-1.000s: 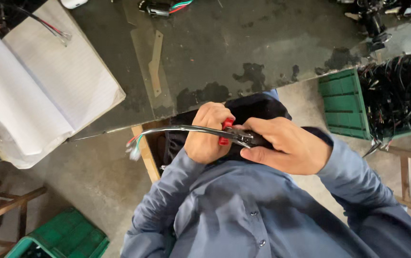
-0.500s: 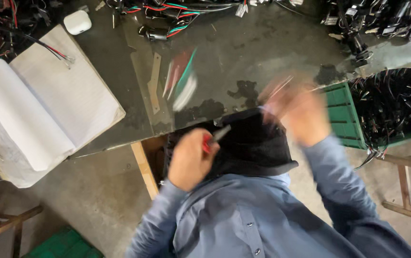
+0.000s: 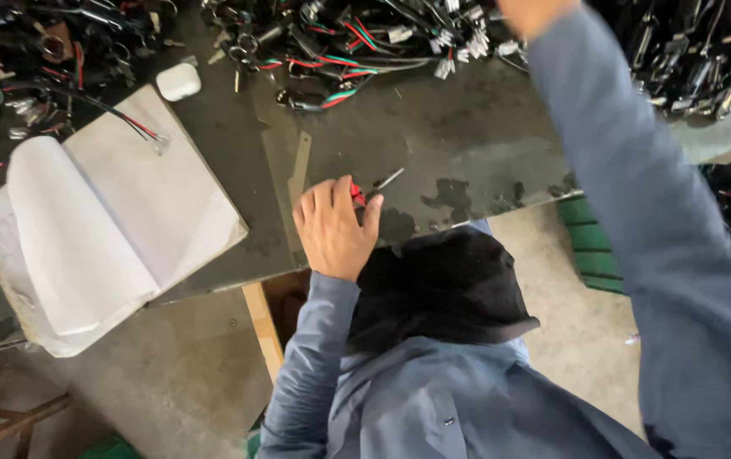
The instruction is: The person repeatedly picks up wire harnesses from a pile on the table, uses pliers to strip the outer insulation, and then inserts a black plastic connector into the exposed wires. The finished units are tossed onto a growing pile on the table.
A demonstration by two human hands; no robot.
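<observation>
My left hand [image 3: 331, 228] rests on the dark worktable [image 3: 467, 153] near its front edge, shut on a small red-handled cutting tool [image 3: 371, 187] whose metal tip points right. My right arm stretches up and away across the table. Only part of my right hand [image 3: 535, 12] shows at the top edge of the frame, over a pile of wire harnesses [image 3: 357, 38]. Whether it holds anything is cut off from view. A black cloth [image 3: 442, 285] lies across my lap.
An open white notebook [image 3: 119, 221] lies on the table's left side, with a small white case [image 3: 178, 82] beyond it. A thin metal strip [image 3: 297, 170] lies beside my left hand. More black cables fill the back right, and a green crate [image 3: 591, 246] stands on the floor.
Both hands held a wire bundle over my lap a second ago. My right hand has swung up to the far wire pile. My left hand has moved onto the table with the red tool.
</observation>
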